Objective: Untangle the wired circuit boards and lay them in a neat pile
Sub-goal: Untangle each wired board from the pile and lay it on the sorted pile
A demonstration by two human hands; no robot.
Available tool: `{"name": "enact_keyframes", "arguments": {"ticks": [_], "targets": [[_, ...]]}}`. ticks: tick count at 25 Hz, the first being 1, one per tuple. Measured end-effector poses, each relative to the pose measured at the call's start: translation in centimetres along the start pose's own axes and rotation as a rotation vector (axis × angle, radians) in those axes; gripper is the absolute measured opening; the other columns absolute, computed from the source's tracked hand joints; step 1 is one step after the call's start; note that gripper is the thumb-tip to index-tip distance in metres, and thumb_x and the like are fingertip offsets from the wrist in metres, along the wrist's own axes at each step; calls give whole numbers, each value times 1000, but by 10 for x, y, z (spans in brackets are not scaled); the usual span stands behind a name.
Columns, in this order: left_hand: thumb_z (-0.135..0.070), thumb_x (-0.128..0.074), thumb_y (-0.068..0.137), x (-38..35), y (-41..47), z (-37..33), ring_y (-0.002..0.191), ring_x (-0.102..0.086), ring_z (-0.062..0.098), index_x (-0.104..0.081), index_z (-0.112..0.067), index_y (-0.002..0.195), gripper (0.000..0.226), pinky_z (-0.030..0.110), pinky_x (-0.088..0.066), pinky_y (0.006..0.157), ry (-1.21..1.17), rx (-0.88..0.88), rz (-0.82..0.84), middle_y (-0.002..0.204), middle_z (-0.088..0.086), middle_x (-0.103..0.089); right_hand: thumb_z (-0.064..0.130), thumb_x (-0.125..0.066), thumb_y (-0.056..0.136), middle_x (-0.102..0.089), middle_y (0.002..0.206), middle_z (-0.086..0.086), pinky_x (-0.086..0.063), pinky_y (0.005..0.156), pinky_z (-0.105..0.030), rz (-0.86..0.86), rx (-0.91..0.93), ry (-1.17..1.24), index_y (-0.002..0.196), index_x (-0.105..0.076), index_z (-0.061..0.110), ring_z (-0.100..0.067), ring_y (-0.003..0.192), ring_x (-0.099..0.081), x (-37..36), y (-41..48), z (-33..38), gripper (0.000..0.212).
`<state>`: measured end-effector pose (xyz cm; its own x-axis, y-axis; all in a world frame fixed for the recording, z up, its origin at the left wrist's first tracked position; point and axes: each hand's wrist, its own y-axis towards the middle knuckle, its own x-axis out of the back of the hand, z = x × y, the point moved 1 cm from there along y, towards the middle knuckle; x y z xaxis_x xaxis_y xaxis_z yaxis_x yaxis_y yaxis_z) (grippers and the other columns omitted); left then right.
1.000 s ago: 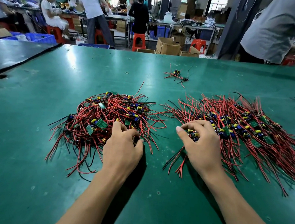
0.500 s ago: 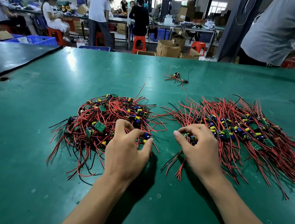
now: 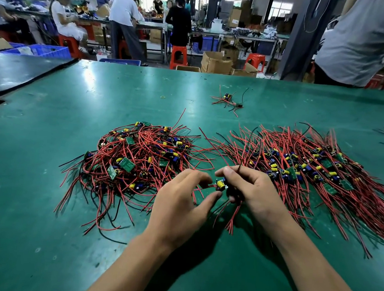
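Item: one small wired circuit board (image 3: 221, 185) with a yellow cylindrical capacitor and a blue component, trailing thin red and black insulated leads. Location: held just above the green table mat (image 3: 44, 202), between the tangled heap of like boards and red wire (image 3: 139, 159) on the left and the combed-out pile of boards with fanned red leads (image 3: 310, 173) on the right. Grip: the right hand (image 3: 254, 191) has its fingers curled round the board and its wires, with a black lead pinched upright between thumb and forefinger. The left hand (image 3: 181, 204) appears to nip a red lead just beside the board between thumb and forefinger. Handling, by judgement: very light, with a rigid board but limp, springy leads that snag readily on neighbouring wires. The soldered joints and standing capacitor are likely the fragile points. Best held by the board's edges, with the leads drawn out lengthwise rather than yanked. Also present: a stray wired board (image 3: 228, 97) lying well apart at the far side of the mat.
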<state>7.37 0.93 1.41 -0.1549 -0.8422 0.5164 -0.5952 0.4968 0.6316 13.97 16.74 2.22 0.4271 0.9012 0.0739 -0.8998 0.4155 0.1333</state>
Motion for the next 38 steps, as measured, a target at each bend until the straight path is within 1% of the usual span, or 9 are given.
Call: {"name": "enact_keyframes", "arguments": {"ticks": [3, 8, 12, 15, 19, 26, 31, 35, 38], "targets": [[-26, -80, 80, 0, 0, 0, 62, -52, -2, -71, -18, 84, 12, 17, -42, 62, -82, 120, 52, 74, -10, -68, 25, -58, 98, -62, 63, 1, -38, 44, -15, -95, -8, 93, 77, -74, 19, -8, 47, -50, -1, -1, 2, 27], [-26, -81, 77, -1, 1, -12, 45, -40, 6, -66, -18, 63, 22, 16, -31, 45, -830, 579, 463, 55, -4, -58, 47, -66, 77, -41, 53, 5, -24, 36, -16, -92, -186, 242, 66, -59, 21, -7, 40, -36, 3, -1, 11, 29], [-35, -77, 68, -1, 8, -6, 46, -38, 8, -52, -20, 64, 29, 16, -31, 43, -1025, 803, 309, 58, -2, -46, 46, -62, 80, -40, 51, 6, -24, 41, -17, 136, -282, 291, 70, -58, 21, -5, 36, -35, -3, -6, 11, 28], [-30, -74, 73, -5, 6, -8, 45, -53, 13, -51, -12, 76, 29, 21, -47, 43, -1164, 860, 397, 64, 6, -56, 47, -61, 85, -46, 54, 2, -24, 31, -14, 216, -238, 208, 77, -51, 20, -4, 32, -34, -11, -9, 10, 30], [-21, -73, 75, -4, 3, -12, 44, -58, 18, -49, -10, 82, 27, 23, -47, 41, -1183, 826, 504, 63, 10, -59, 36, -57, 98, -49, 61, -6, -45, 42, -21, 190, -250, 164, 73, -50, 18, -16, 43, -50, -16, -9, 3, 32], [-23, -72, 78, -8, 0, -16, 52, -61, 18, -51, -11, 85, 25, 23, -48, 47, -1135, 867, 471, 69, 7, -64, 34, -56, 100, -33, 62, 5, -32, 55, -28, 5, -7, -34, 66, -42, 22, -11, 57, -32, -16, -8, 0, 39], [-24, -75, 71, -5, 2, -15, 49, -52, 11, -53, -13, 89, 30, 21, -40, 47, -1123, 870, 489, 61, 0, -63, 38, -63, 91, -38, 57, 8, -33, 53, -24, -23, 122, -94, 59, -47, 20, -9, 57, -35, -15, -9, 3, 40], [-15, -69, 78, -3, 5, -15, 47, -55, 8, -66, -6, 94, 18, 19, -47, 46, -1250, 901, 487, 62, 1, -64, 34, -70, 87, -54, 61, 4, -41, 59, -25, -71, 175, -136, 68, -61, 10, -9, 61, -47, -12, -7, 1, 32], [-9, -66, 85, -1, 6, -12, 56, -48, 9, -69, -7, 95, 11, 17, -39, 53, -1067, 876, 466, 64, -2, -64, 29, -66, 93, -58, 61, 12, -38, 59, -14, -114, 166, -192, 74, -69, 14, -3, 57, -49, -2, -4, 2, 25]]}}
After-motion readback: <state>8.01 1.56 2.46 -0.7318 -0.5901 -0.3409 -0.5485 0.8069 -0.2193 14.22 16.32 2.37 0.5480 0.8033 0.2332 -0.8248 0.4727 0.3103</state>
